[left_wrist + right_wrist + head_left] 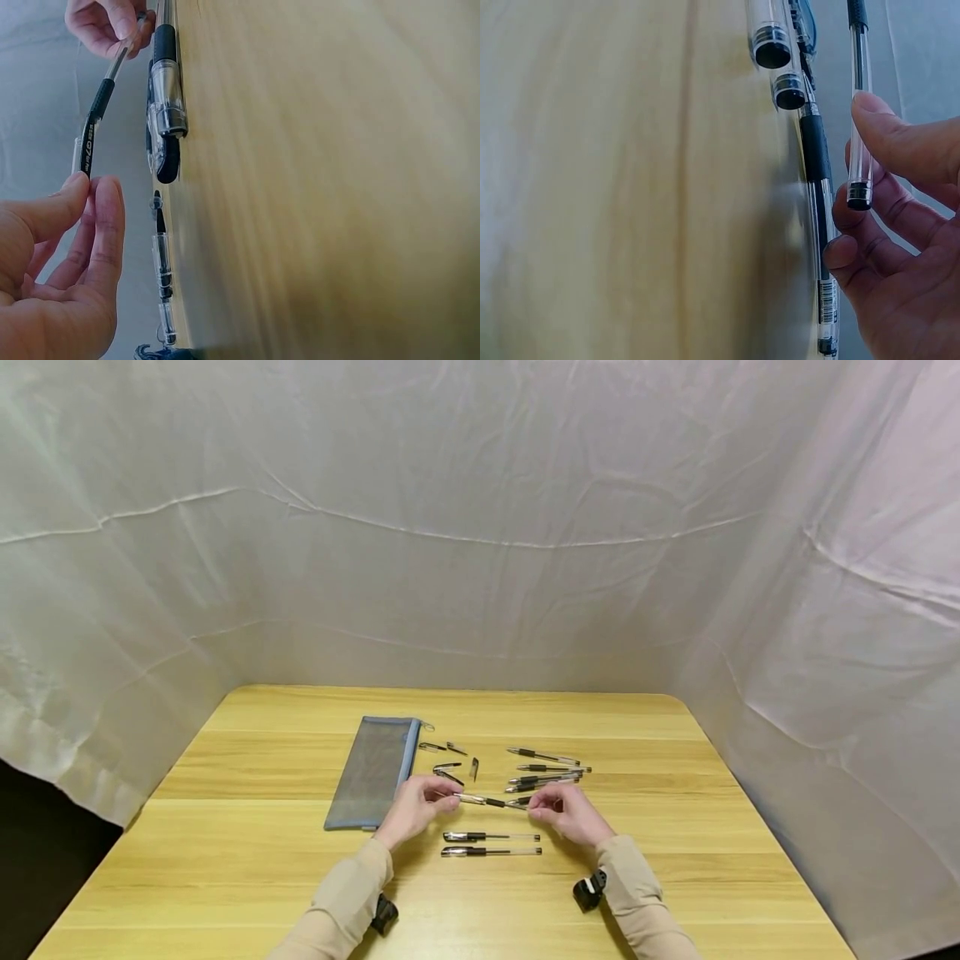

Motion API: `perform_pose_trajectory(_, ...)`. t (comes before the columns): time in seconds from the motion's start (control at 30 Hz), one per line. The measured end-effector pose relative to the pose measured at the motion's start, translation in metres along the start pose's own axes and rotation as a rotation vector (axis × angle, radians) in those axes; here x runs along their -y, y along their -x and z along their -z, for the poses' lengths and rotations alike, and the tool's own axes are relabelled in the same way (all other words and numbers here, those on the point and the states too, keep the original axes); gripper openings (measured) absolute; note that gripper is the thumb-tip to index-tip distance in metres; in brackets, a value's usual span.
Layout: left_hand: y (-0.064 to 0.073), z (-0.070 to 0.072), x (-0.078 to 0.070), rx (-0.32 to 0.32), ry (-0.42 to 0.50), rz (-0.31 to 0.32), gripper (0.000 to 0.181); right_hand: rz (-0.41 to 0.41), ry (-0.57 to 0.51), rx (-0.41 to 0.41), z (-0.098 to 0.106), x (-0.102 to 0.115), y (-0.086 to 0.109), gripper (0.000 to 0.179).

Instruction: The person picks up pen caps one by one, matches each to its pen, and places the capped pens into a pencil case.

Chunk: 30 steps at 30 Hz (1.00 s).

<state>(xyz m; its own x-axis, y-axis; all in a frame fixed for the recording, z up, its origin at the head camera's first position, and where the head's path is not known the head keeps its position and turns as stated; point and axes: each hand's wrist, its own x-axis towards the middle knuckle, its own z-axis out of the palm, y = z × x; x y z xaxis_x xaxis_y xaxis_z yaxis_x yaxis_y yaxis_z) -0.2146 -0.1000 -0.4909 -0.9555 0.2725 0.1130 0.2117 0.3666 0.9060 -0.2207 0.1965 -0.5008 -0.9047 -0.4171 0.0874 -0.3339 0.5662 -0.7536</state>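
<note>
Over the table, my left hand (416,806) pinches the clear-and-black cap (88,146) of a gel pen between thumb and fingertips. My right hand (572,812) holds the same gel pen (495,802) by its clear barrel near the black end plug (859,196). In the left wrist view, cap and pen meet at the black grip (103,97) at a slight angle; how far the tip sits inside cannot be told. Nearer me lie two capped gel pens, the upper pen (491,837) and the lower pen (491,852), side by side.
Several uncapped pens (543,756) lie behind and beside my right hand. Loose caps (474,768) are scattered behind the left hand. A grey mesh zip pouch (367,777) with blue edging lies to the left. Pale fabric (480,593) hangs around the wooden table (262,868).
</note>
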Motion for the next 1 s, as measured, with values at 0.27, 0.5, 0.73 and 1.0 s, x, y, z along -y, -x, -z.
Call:
perform_pose_trajectory(0.27, 0.0006, -0.0016, -0.0008, 0.021, -0.014, -0.006, 0.017, -0.018, 0.013, 0.016, -0.0018, 0.0044, -0.0012, 0.007)
perform_pose_trajectory(0.5, 0.0011, -0.0009, -0.0009, 0.049, -0.01, -0.025, 0.019, -0.011, -0.044, 0.01, -0.0017, 0.0025, -0.0002, 0.008)
perform_pose_trajectory(0.73, 0.0018, -0.0003, -0.0001, 0.064, -0.004, -0.027, 0.017, -0.01, -0.108, -0.024, -0.0006, 0.0017, 0.0002, 0.011)
perform_pose_trajectory(1.0, 0.0031, -0.0021, -0.0008, 0.051, -0.016, -0.028, 0.011, 0.004, -0.132, -0.051, -0.0032, 0.0034, -0.0019, 0.011)
